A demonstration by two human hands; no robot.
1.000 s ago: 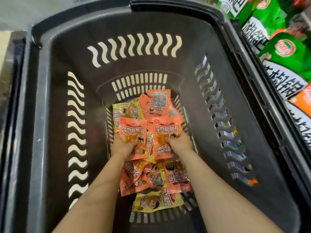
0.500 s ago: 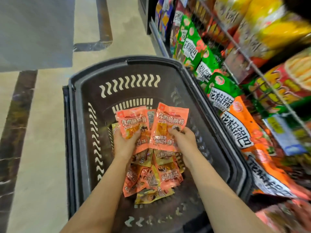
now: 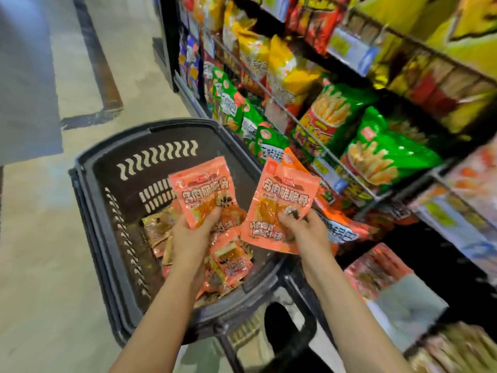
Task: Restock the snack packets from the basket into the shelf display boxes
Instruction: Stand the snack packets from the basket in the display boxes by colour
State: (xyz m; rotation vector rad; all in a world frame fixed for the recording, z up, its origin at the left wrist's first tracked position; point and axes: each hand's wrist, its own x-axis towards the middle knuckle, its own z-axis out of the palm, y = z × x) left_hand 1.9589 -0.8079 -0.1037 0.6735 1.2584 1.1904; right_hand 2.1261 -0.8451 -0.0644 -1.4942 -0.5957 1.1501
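Note:
A dark plastic basket (image 3: 88,200) stands on the floor with several orange and yellow snack packets (image 3: 231,261) lying in its bottom. My left hand (image 3: 192,232) holds an orange snack packet (image 3: 203,188) upright above the basket. My right hand (image 3: 306,232) grips a second orange packet (image 3: 279,208), with more packets behind it, over the basket's right rim, close to the shelf. The shelf display boxes (image 3: 376,275) sit low at the right, blurred.
Wire-fronted shelves (image 3: 309,130) full of green, yellow and red snack bags run along the right. The basket's handle (image 3: 304,327) lies at its near end. Tiled floor (image 3: 40,251) stretches to the left, with a grey panel at the far left.
Both hands have lifted packets out of the basket and risen. My right hand has shifted right toward the shelf. The view has swung up and right, showing more shelving.

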